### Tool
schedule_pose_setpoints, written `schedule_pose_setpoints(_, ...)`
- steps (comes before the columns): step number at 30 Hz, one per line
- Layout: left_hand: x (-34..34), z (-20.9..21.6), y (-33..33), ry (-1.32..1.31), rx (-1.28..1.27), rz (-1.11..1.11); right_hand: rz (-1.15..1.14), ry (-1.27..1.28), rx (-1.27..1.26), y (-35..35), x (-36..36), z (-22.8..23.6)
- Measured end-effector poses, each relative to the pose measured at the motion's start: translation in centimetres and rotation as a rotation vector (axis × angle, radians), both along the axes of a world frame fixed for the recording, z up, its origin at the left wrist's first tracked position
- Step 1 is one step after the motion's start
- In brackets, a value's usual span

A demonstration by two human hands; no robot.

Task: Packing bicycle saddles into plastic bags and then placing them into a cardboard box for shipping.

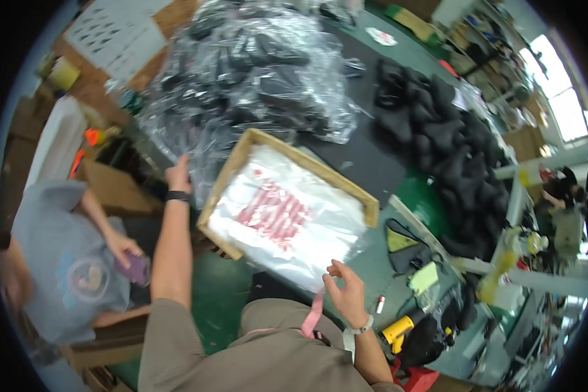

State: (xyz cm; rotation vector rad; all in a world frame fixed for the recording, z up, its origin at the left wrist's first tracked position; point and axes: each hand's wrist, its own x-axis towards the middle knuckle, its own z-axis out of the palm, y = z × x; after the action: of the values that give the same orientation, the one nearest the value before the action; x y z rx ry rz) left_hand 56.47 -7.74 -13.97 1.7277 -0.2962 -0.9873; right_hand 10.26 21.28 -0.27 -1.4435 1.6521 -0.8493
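My left hand (178, 176) reaches forward to the near edge of a big heap of dark items in clear plastic bags (261, 72). Its fingers are closed on the edge of one clear plastic bag (206, 163). Right of it, a shallow wooden tray (313, 168) sits tilted on the table, with a stack of clear plastic bags with red print (287, 215) lying in it. By the stack's near right corner hovers my right hand (347, 294), thumb and forefinger apart, with nothing visible between them.
Black padded pieces (438, 144) pile along the right of the green table (366, 258). A yellow tool (398, 330), a marker (380, 304) and a black-and-yellow pouch (405, 245) lie nearer. At left, a seated person (78, 261) holds a purple phone (134, 268).
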Motion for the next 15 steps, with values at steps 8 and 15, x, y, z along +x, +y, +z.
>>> schedule_pose_setpoints(8,1.7,-7.6,2.1,0.142,0.337,-0.674,-0.518,-0.160,0.274,5.3,-8.4,-7.5)
schedule_pose_setpoints(15,-13.1,7.5,8.7,-0.969,-0.197,-0.646,-0.740,-0.360,0.188,-4.1,-24.1,-15.6)
